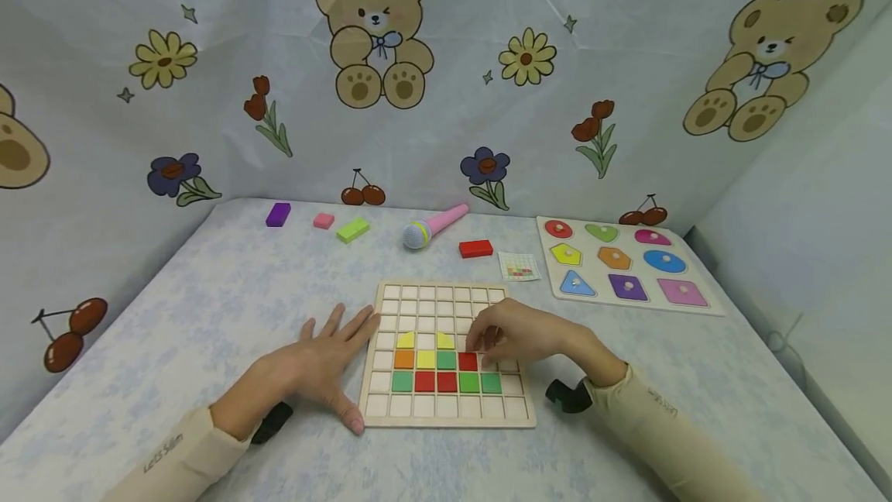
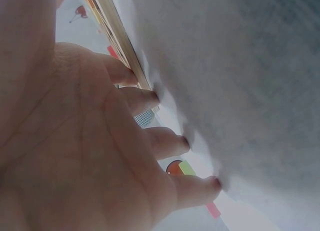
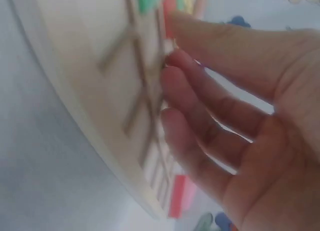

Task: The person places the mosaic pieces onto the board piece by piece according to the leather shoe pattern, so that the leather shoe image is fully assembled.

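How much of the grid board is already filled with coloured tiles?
About eleven tiles sit in the grid board, forming three partial rows. The right hand is fingering a cell beside the red tile; the left hand steadies the board. Most cells remain bare; the red block lies unused.

Child's play corner, set up on a cloth-covered table.

A bear-and-flower printed fabric backdrop (image 1: pixel 446 68) is hung behind; a wooden grid puzzle board (image 1: pixel 448 409), a wooden shape-peg board (image 1: pixel 697 308), a pink toy microphone (image 1: pixel 433 226) and loose coloured blocks (image 1: pixel 352 229) are laid out.
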`<state>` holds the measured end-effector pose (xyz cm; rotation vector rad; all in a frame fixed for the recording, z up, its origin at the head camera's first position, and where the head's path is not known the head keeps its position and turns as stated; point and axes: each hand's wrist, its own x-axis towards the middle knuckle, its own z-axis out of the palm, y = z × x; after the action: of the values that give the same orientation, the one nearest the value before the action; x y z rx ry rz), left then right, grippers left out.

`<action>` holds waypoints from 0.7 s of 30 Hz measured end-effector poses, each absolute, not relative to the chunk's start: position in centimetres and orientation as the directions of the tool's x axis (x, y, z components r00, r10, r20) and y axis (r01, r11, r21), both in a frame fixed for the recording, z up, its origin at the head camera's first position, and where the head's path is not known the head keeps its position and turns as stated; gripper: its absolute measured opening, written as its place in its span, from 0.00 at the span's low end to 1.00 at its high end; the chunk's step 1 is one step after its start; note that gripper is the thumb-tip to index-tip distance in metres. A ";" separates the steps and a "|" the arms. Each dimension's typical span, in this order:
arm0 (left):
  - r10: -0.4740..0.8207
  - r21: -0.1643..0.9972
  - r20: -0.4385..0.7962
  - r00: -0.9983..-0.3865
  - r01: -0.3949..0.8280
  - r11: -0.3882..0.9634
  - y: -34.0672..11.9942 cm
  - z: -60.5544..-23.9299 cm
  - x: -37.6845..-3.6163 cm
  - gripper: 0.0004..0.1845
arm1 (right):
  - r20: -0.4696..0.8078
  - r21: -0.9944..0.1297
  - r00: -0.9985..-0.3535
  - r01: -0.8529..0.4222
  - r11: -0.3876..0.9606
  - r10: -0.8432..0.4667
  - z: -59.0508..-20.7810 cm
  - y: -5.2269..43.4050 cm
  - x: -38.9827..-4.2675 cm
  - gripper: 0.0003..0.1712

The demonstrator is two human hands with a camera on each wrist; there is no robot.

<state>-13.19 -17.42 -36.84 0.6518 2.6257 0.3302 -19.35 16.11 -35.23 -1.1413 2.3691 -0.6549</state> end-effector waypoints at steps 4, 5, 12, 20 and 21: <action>0.486 0.316 -0.334 -0.807 0.390 0.865 -17.4 -36.9 -13.1 0.81 | -0.200 -0.582 -0.597 -0.565 0.584 -0.777 -34.4 17.9 -20.2 0.12; 0.485 0.315 -0.334 -0.808 0.390 0.865 -17.4 -37.0 -13.1 0.81 | -0.206 -0.571 -0.610 -0.560 0.601 -0.765 -34.1 18.4 -20.4 0.13; 0.480 0.328 -0.347 -0.806 0.375 0.867 -17.3 -37.0 -13.2 0.81 | -0.347 -0.490 -0.716 -0.413 0.768 -0.606 -32.7 21.6 -21.4 0.14; 0.475 0.329 -0.347 -0.809 0.369 0.869 -17.3 -36.9 -13.1 0.81 | -0.429 -0.432 -0.753 -0.314 0.845 -0.499 -33.4 22.9 -22.4 0.11; 0.475 0.331 -0.347 -0.809 0.368 0.869 -17.3 -36.9 -13.1 0.81 | -0.432 -0.434 -0.750 -0.313 0.844 -0.501 -33.7 23.0 -22.5 0.11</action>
<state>-13.13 -17.31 -36.88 0.6203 2.6164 0.3473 -22.51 22.96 -33.66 -0.5944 2.4722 -0.4565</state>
